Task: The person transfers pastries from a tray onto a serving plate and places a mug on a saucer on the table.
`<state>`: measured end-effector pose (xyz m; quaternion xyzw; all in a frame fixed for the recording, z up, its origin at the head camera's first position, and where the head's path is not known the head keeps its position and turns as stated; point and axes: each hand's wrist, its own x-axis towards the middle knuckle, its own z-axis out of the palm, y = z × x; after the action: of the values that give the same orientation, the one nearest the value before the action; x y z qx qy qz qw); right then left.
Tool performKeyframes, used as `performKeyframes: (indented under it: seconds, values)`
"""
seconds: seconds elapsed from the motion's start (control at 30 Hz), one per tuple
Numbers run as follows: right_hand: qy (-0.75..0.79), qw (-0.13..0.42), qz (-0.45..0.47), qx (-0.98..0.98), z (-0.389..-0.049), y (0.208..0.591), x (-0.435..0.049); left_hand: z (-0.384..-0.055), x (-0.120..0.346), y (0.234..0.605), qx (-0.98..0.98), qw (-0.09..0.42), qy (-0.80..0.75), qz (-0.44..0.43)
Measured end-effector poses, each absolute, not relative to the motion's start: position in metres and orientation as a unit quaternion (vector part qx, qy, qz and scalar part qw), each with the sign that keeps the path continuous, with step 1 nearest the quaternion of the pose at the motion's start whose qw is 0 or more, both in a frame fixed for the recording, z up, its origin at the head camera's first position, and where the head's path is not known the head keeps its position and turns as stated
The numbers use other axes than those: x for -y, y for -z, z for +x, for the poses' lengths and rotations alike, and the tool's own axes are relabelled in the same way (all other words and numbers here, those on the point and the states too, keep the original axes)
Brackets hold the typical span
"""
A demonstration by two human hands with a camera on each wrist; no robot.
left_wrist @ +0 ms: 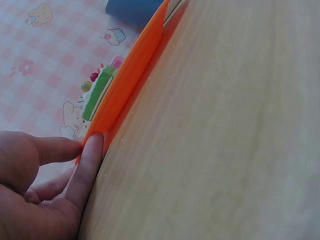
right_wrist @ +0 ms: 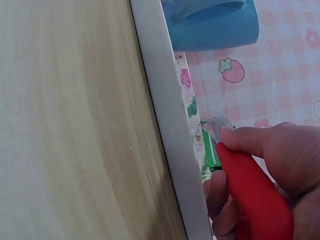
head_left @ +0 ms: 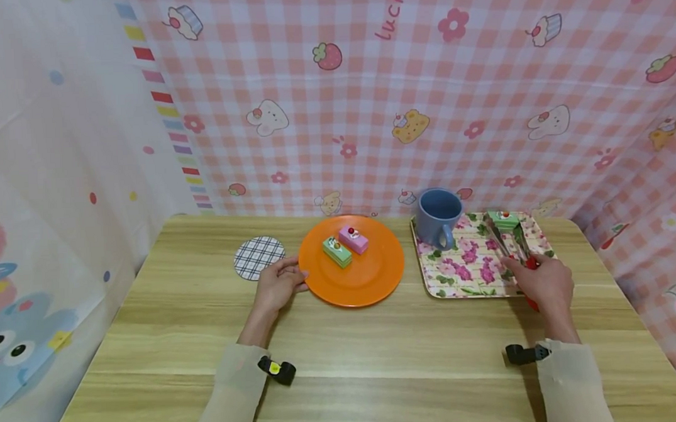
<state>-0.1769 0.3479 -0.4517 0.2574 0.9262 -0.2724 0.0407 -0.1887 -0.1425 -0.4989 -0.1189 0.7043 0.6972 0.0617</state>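
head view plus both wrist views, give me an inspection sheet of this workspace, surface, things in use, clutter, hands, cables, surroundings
surface: wood-grain table
things in use: orange plate bearing a green cake slice and a pink cake slice; red-handled tongs at another green slice on the floral tray, contact unclear
clutter: blue mug upright on the tray's left side; round checked coaster left of the plate
hands: left hand pinches the plate's rim; right hand grips the tongs
cables: nothing seen
surroundings: pink gingham cloth behind, white patterned cloth at left
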Motion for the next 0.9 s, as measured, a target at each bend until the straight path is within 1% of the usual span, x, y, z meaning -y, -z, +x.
performKeyframes:
  seconds: [0.23,0.47,0.9]
  values:
    - [0.276,0.03,0.255,-0.926,-0.173,0.454,-0.349,-0.188,0.142,0.498,-0.703,0.061,-0.699,-0.116]
    - [0.284,0.031,0.255,-0.924,-0.17,0.449,-0.345,-0.188,0.143,0.499,-0.704,0.064,-0.698,-0.114]
    - [0.302,-0.003,0.221,-0.927,-0.164,0.438,-0.339,-0.188,0.144,0.5,-0.706,0.061,-0.697,-0.114]
